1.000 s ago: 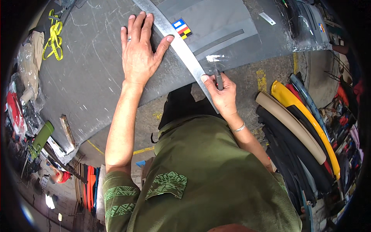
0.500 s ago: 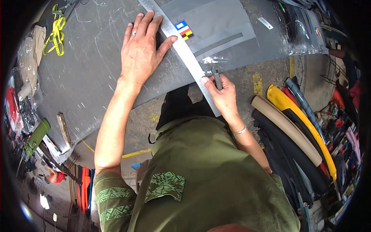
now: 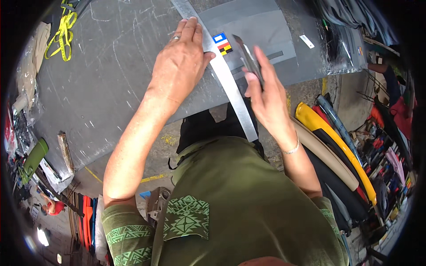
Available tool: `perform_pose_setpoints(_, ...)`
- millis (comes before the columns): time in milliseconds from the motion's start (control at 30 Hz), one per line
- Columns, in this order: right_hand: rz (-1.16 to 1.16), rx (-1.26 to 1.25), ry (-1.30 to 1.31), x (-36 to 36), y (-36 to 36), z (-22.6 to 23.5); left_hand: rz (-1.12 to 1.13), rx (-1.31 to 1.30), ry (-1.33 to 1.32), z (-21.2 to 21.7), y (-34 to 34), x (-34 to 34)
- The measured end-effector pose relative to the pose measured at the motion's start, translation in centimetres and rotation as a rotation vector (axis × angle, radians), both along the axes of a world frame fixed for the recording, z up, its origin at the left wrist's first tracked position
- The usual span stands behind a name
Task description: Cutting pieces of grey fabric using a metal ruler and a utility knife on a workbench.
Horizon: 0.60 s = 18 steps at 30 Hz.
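A long metal ruler (image 3: 228,82) lies slanted across the grey work table, its near end jutting past the table edge towards my body. My left hand (image 3: 182,62) is spread flat over the ruler's upper part, its thumb on the metal. To the right lies a piece of grey fabric (image 3: 262,24) with a small coloured flag patch (image 3: 222,43) and a dark slot (image 3: 270,57). Above that fabric, my right hand (image 3: 270,97) grips a cutter knife (image 3: 249,60), blade end pointing away from me; motion blurs it somewhat.
A yellow measuring tape (image 3: 66,33) lies at the far left. Near the right edge are a small white tag (image 3: 306,41) and clear plastic (image 3: 344,57). Beige (image 3: 328,153) and yellow (image 3: 337,144) material rolls stand right of me. Another person's arm (image 3: 377,68) shows at far right.
My right hand has come away from the ruler's near end and risen with the knife over the grey fabric. My left hand stays pressed on the ruler; the whole view has shifted slightly.
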State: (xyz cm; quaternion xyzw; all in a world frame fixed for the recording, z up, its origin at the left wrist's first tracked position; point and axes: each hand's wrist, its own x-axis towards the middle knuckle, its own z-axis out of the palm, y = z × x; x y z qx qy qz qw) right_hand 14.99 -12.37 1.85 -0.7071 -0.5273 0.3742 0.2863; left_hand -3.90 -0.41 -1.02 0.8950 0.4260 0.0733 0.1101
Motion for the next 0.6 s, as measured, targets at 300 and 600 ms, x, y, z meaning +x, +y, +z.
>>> perform_pose_setpoints(300, 0.130, 0.151, -0.162, -2.7, 6.2, -2.6, -0.008, -0.032, 0.048, 0.5, 0.1, 0.4)
perform_pose_setpoints(600, 0.121, 0.124, -0.196, -3.2, 6.5, -2.5, 0.015, -0.040, 0.031, 0.2, 0.0, 0.3)
